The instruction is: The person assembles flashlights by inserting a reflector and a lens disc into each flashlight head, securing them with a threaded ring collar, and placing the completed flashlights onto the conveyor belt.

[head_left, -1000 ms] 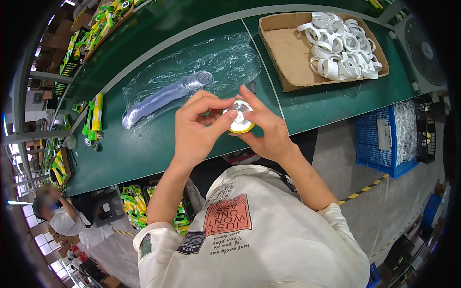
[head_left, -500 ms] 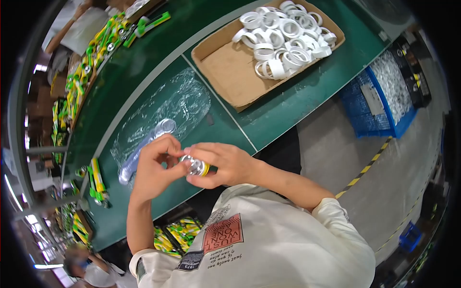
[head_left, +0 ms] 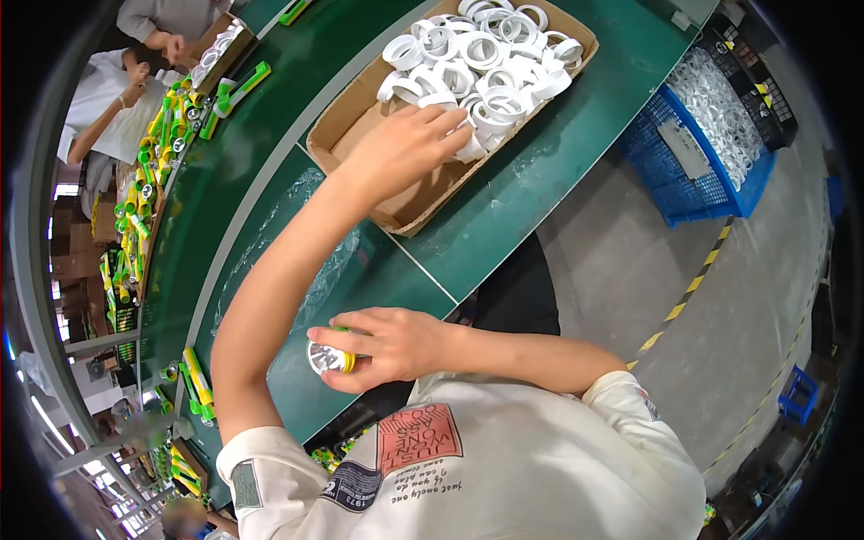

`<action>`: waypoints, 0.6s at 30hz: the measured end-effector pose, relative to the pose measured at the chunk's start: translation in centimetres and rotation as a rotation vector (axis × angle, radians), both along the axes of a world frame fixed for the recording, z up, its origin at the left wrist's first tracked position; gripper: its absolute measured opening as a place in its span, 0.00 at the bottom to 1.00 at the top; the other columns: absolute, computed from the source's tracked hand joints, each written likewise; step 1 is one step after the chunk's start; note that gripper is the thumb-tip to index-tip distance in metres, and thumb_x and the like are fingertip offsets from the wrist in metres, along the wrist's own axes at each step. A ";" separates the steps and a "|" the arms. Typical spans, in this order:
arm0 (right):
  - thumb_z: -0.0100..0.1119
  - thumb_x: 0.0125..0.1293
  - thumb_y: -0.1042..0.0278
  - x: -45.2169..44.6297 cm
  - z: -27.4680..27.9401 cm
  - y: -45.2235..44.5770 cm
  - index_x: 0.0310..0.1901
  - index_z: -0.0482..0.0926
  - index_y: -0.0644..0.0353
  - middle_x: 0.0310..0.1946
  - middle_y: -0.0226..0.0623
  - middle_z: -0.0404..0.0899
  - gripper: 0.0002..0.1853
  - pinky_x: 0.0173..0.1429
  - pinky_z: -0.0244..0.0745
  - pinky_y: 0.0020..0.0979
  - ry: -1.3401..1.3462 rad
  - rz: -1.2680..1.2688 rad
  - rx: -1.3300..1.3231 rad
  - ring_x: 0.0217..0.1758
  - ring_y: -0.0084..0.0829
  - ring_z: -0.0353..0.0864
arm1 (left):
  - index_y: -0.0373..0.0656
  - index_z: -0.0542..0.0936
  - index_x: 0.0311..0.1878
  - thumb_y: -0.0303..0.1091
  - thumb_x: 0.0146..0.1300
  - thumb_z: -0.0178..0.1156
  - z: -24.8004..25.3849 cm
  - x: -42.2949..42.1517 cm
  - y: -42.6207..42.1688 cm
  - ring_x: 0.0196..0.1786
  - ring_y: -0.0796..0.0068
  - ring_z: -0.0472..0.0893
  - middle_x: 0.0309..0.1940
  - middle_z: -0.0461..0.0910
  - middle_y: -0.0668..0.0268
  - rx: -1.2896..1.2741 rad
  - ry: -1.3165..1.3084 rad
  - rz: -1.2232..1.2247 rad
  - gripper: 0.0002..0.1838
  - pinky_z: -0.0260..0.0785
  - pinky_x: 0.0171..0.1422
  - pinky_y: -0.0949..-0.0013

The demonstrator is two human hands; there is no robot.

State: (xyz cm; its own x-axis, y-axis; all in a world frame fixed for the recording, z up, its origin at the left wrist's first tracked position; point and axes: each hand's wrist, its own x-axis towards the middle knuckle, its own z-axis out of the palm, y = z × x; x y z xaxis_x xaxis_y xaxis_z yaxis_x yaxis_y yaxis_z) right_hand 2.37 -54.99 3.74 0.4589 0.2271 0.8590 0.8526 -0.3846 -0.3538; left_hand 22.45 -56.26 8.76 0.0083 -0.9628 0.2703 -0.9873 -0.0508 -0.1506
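Observation:
My left hand [head_left: 409, 148] reaches over the cardboard box [head_left: 409, 220], its fingers apart at the near edge of a pile of white plastic rings [head_left: 481, 52]. Its thumb is mostly hidden, and no ring shows clearly in its grasp. Close to my body, my right hand [head_left: 391, 349] is closed around a flashlight [head_left: 328, 358]. The flashlight's shiny silver reflector end faces up and left, with a yellow band and a bit of green beside it; the rest is covered by my fingers. Crumpled clear plastic wrap [head_left: 328, 270] lies on the table, partly behind my left forearm.
Yellow-green flashlights [head_left: 196, 378] lie left of my arm, with more heaped along the far side [head_left: 148, 184]. People work across the green table [head_left: 531, 184]. A blue crate [head_left: 693, 157] of clear parts stands on the floor at right.
My left hand has left the flashlight and moved up and right to the rings. My right hand keeps the flashlight, now slightly lower and further left. The view has shifted a little.

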 end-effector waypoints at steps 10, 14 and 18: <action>0.72 0.53 0.67 0.3 0.3 -0.4 0.52 0.78 0.33 0.67 0.38 0.74 0.24 0.42 0.84 0.25 0.030 0.000 -0.019 0.51 0.34 0.85 | 0.40 0.79 0.34 0.31 0.49 0.78 5.7 -3.2 5.7 0.38 0.62 0.79 0.34 0.81 0.64 -0.112 0.572 0.238 0.16 0.71 0.41 0.62; 0.66 0.57 0.66 0.4 0.3 -0.7 0.51 0.78 0.35 0.65 0.39 0.74 0.20 0.41 0.85 0.28 0.049 0.029 -0.007 0.47 0.34 0.84 | 0.42 0.84 0.33 0.32 0.44 0.80 11.8 -9.6 13.9 0.31 0.65 0.76 0.28 0.81 0.66 -0.104 0.618 0.417 0.15 0.68 0.38 0.64; 0.71 0.53 0.67 0.6 0.1 0.0 0.48 0.81 0.35 0.64 0.39 0.75 0.20 0.43 0.85 0.31 0.060 0.047 0.054 0.47 0.36 0.84 | 0.42 0.87 0.35 0.33 0.44 0.80 11.3 -15.2 18.8 0.31 0.66 0.76 0.30 0.82 0.67 -0.112 0.545 0.447 0.14 0.68 0.36 0.65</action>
State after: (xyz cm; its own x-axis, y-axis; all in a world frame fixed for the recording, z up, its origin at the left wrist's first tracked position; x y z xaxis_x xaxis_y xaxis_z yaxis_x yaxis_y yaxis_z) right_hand 2.98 -54.98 3.88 0.5001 0.2035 0.8417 0.8458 -0.3236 -0.4242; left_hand 7.23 -37.42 20.03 0.5579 -0.8022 0.2128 -0.8016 -0.4545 0.3883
